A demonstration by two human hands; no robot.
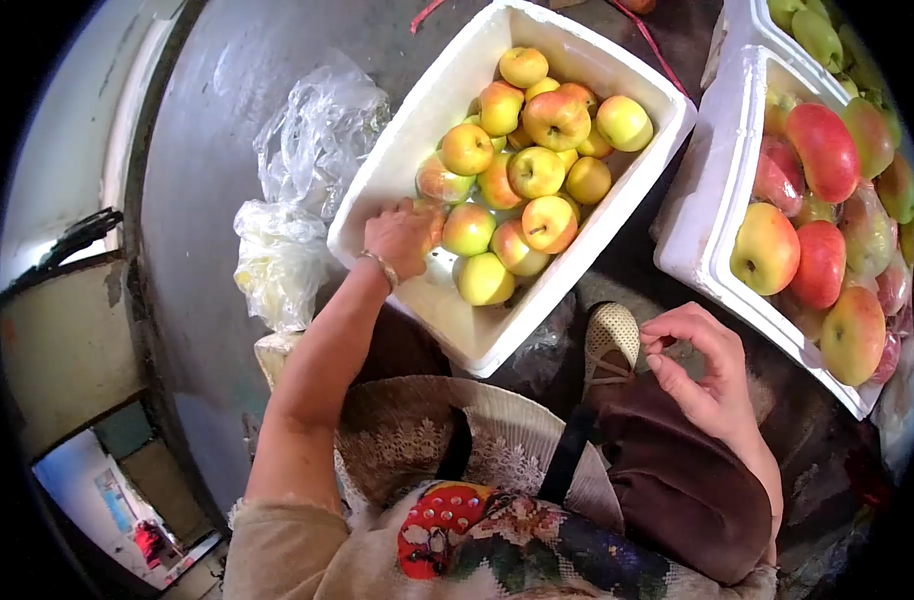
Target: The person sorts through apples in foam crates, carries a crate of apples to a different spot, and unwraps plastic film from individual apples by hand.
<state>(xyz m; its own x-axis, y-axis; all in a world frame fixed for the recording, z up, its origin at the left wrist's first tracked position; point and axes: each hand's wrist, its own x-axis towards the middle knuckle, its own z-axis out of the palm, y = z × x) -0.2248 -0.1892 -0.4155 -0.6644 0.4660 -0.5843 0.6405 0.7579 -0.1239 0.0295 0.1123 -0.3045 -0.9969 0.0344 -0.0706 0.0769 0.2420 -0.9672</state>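
Note:
A white foam box (617, 60) holds several yellow-green and red-blushed apples (537, 172). My left hand (399, 240) reaches into the near left part of this box. Its fingers curl against an apple (434, 222) at the edge of the pile, which they partly hide. Above my right knee, my right hand (699, 365) hangs in the air with bent fingers. A small gap shows between its thumb and fingertips, and nothing is in it.
On the right, a second white foam box (712, 215) is heaped with large red and yellow apples (822, 150), some in clear film. Green fruit (815, 38) fills another box behind it. Crumpled clear plastic bags (312, 150) lie left of the first box. My shoe (611, 335) stands between the boxes.

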